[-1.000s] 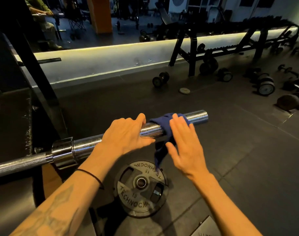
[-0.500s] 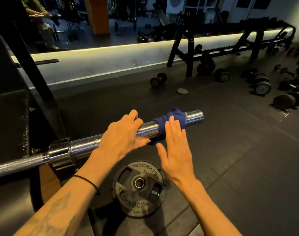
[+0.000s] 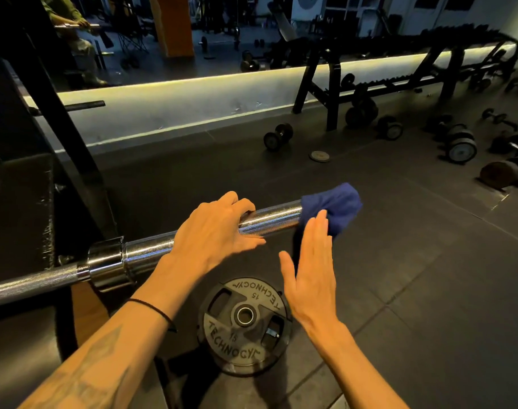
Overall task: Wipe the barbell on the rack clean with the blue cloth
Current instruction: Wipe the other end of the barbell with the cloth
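Floor [image 3: 399, 276] of dark rubber tiles fills most of the view; loose dumbbells [image 3: 278, 135] lie on the far side, and a long dumbbell rack [image 3: 414, 75] stands at the far right. Black rack upright [image 3: 60, 119] rises on the left.

Barbell [image 3: 151, 249] runs from near left to the right, up off the floor, presumably racked, though the hook itself is out of view. Its chrome sleeve juts right of the collar. Weight plate [image 3: 246, 315] lies flat on the floor below the sleeve, between the two forearms.

Left hand [image 3: 213, 231] rests over the top of the sleeve, fingers curled round the far side, thumb along the near side: it grips the bar and steadies it. Right hand [image 3: 310, 270] is flat, fingers straight and together, fingertips touching the blue cloth [image 3: 334, 208]; it presses, does not clutch. Cloth is bunched over the very tip of the sleeve, a tail hanging down behind the right hand.

Judged: end of sleeve being wiped; shaft left of the collar not yet covered.

Risks: cloth sits at the bar's end with only flat fingers on it, so one more push right could slide it off onto the floor. Sleeve may spin under the wipe, so grime stays unless the left hand's grip holds firm.
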Demonstrator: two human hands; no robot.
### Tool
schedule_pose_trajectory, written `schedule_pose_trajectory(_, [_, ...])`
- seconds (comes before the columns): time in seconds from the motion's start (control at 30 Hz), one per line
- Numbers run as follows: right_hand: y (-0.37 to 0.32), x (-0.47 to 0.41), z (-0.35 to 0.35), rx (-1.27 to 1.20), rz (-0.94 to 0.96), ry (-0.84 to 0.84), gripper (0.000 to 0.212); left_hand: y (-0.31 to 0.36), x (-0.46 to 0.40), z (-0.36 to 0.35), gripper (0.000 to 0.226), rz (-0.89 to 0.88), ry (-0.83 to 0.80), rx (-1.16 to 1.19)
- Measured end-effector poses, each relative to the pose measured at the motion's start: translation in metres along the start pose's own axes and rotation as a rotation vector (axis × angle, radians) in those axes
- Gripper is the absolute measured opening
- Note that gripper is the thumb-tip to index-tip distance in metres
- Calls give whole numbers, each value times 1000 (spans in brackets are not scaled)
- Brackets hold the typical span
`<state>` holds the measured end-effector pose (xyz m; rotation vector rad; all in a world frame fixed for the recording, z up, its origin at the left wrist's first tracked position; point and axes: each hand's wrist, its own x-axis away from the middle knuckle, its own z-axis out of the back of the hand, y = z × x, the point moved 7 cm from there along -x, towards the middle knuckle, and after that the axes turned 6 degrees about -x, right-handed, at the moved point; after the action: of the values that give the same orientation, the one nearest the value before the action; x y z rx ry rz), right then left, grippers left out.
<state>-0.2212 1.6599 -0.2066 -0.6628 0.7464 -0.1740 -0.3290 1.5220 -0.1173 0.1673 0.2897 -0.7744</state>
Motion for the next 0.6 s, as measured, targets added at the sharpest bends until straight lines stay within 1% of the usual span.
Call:
schedule_pose_trajectory(0.07, [8,-5,9,91,135,-87,74,-6,-3,-3,67,19,-43,36])
schedule_pose_trajectory(0.13, [20,-23,25,210,269,-136,69,-10,-7,-7,72,36,-112,92])
schedule_pose_trajectory(0.17, [26,-36,32,246,303,-147,67,-11,-8,-8,75,42,-142,111])
schedule_pose_trajectory(0.2, [33,-49,39,256,294,-140,66,-12,-9,-7,76,44,-164,118])
schedule_pose_trajectory(0.27, [46,-73,51,249,185,-92,64,-9,-9,-5,73,46,-179,112])
schedule_pose_trajectory(0.37, [49,-84,54,270,83,-28,60,-4,-3,-2,66,34,-125,51])
schedule_pose_trajectory(0.5, [36,-68,46,330,86,10,53,5,9,-2,67,2,-11,-155])
schedule_pose_trajectory(0.6, [27,-60,41,312,96,7,52,15,16,-2,62,-22,46,-231])
